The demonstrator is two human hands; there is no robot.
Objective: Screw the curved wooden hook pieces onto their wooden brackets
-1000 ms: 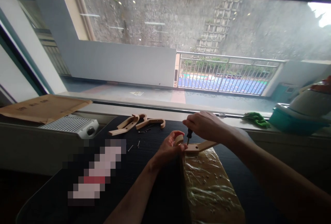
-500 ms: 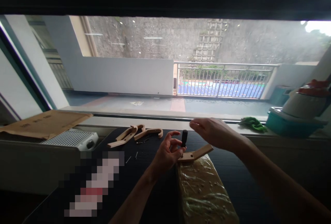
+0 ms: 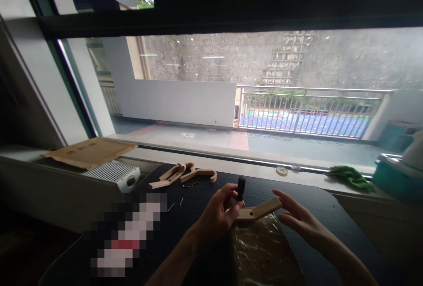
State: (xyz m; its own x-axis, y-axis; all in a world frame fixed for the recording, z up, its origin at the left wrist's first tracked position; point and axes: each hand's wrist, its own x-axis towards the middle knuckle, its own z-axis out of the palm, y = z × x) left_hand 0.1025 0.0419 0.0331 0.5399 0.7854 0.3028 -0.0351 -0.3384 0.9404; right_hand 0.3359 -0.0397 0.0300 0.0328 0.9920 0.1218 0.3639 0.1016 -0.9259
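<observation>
My left hand (image 3: 218, 213) is closed around the lower part of a black-handled screwdriver (image 3: 241, 187) that stands upright on a curved wooden hook piece (image 3: 261, 210). The wooden piece lies on top of a plastic-wrapped block (image 3: 264, 250) on the black table (image 3: 185, 250). My right hand (image 3: 299, 220) hovers just right of the wooden piece with its fingers stretched out and apart, holding nothing.
More wooden hook pieces (image 3: 183, 174) and a few small screws (image 3: 180, 202) lie on the table further back. A white ribbed device (image 3: 114, 175) and brown cardboard (image 3: 90, 151) sit at the left. A green cloth (image 3: 350, 176) and a teal container (image 3: 396, 180) rest on the windowsill.
My right hand let go of the screwdriver handle and dropped beside the wooden piece. My left hand took hold of the screwdriver. The camera tilted upward.
</observation>
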